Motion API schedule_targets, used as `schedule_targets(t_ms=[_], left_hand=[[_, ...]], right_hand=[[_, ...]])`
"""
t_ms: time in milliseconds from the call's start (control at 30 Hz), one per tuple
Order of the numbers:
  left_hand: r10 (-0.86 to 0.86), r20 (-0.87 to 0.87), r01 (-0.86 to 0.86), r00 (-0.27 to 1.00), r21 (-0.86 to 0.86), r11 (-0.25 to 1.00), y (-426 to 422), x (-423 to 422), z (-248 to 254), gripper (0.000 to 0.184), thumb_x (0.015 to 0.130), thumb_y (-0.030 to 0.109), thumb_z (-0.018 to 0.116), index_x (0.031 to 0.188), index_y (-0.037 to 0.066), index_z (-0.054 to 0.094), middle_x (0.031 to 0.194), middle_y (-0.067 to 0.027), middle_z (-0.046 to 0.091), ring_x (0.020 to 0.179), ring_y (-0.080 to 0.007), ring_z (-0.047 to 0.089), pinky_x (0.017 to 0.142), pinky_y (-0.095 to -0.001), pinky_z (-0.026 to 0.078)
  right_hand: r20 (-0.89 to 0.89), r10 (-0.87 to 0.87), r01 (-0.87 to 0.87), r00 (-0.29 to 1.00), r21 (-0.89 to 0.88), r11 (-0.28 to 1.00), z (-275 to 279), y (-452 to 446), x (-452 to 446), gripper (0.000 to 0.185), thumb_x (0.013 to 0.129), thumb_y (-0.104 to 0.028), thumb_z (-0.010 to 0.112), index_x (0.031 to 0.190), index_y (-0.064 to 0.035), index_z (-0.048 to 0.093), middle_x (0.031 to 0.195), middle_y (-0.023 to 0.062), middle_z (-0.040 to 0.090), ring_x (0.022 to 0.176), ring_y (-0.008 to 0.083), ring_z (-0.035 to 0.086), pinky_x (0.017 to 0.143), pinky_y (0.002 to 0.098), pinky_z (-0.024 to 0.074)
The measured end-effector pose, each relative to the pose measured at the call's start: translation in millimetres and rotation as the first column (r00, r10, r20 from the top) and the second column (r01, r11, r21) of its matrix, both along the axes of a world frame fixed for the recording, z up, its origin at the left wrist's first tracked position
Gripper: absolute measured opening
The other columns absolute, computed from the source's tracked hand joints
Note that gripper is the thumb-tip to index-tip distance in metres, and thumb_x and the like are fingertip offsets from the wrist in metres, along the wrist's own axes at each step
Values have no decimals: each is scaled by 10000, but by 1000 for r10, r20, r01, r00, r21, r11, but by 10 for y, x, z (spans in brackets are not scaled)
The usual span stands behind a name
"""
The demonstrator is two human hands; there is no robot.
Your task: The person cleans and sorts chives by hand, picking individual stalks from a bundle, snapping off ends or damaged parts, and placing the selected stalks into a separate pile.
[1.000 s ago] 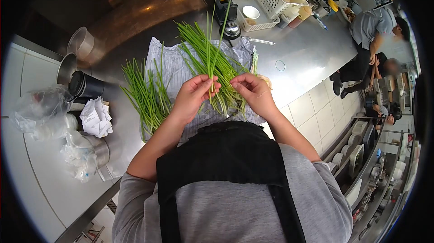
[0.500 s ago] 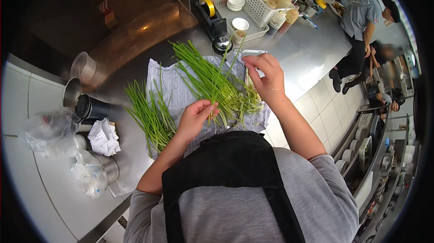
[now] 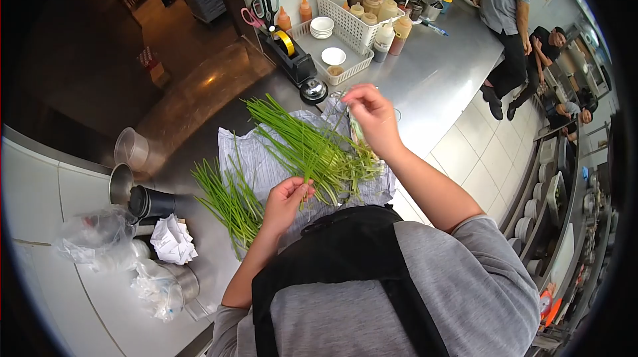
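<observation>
Long green chives (image 3: pixel 289 132) lie in a large pile on a crumpled, striped grey-white cloth (image 3: pixel 232 148), with pale, leafy ends toward the right. A second, smaller bunch of chives (image 3: pixel 229 204) rests on the cloth's left side. My left hand (image 3: pixel 289 202) is closed in a pinch on a few chive stalks at the near edge of the large pile. Raised beyond the pile's right end, my right hand (image 3: pixel 372 118) has its fingers curled together. Whatever may be between those fingertips is too small to make out.
A bell (image 3: pixel 313 90), a tape dispenser (image 3: pixel 287 51) and a white basket (image 3: pixel 359 15) of sauce bottles stand behind the cloth. Leftward are a black cup (image 3: pixel 151 202), crumpled papers (image 3: pixel 174 240) and plastic bags (image 3: pixel 96 237). A co-worker (image 3: pixel 508 8) is at the far right.
My right hand has lifted away from the pale ends, up and toward the back left. My left hand still pinches stalks. The whole view has shifted as my head moved.
</observation>
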State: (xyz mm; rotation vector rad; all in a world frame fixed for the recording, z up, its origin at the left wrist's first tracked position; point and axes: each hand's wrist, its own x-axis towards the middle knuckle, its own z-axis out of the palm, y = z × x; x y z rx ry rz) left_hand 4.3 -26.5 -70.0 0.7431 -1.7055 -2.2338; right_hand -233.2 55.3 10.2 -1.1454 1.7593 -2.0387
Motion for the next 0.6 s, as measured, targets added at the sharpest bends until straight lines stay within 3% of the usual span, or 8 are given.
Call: schedule_targets(t_ms=[33,67,133,167,233,400,467,600], left_hand=[[-2,2,2,1000,-3,1000,-5,18,5,192,950,120,542,1071,-16,603,909,-61,664,817,-103,611,745,-235,474],[13,12,-13,1000,-17,1000,-17,38,15,190,949,119,543,1070,-14,604,911,-58,664,820,-104,614,747,-235,474],[27,22,-26,999,-33,999,-44,86,20,188,949,118,544,1068,-13,605,912,-56,664,822,-104,617,749,-235,475],[36,39,-35,999,-47,998,-60,121,18,183,946,115,546,1063,-15,602,916,-57,662,826,-106,616,758,-240,478],[33,59,-29,998,-62,998,-83,182,3,178,944,111,548,1058,-17,599,920,-57,660,829,-108,614,766,-245,481],[96,110,-84,989,-112,990,-73,324,-21,169,935,85,558,1057,-22,603,907,-62,667,833,-94,622,754,-230,481],[70,113,-55,991,-127,990,-86,372,-72,165,933,82,561,1052,-23,606,903,-60,668,832,-95,624,752,-229,484],[70,139,-45,988,-176,983,-64,395,-91,155,927,73,567,1036,-27,616,887,-54,671,817,-94,630,740,-222,491]], right_hand=[[237,-8,11,971,-11,1000,-49,56,-27,104,850,-20,596,935,-52,647,833,-7,599,744,69,521,662,236,432],[240,-9,12,971,-14,1000,-143,145,-59,104,850,-20,596,935,-52,647,833,-7,599,744,69,521,662,236,432],[170,-106,55,980,282,958,-352,362,-109,127,836,-7,609,953,-36,651,779,18,598,687,80,519,631,239,437],[172,-110,59,979,280,958,-413,469,-99,127,836,-7,609,953,-36,651,779,18,598,687,80,519,631,239,437],[-152,72,22,986,543,839,-512,662,-76,148,822,3,619,960,-35,656,771,56,605,678,132,544,608,272,448],[-402,-83,229,912,330,916,-425,755,-164,191,783,5,637,965,-46,662,822,97,616,728,243,584,637,330,467],[-706,-105,300,701,158,941,-202,664,-171,257,743,14,640,985,-68,666,830,75,611,740,250,585,650,348,469],[-865,106,332,490,298,895,-174,462,-137,295,724,-68,672,1015,-119,673,833,19,585,785,196,570,672,339,430]])
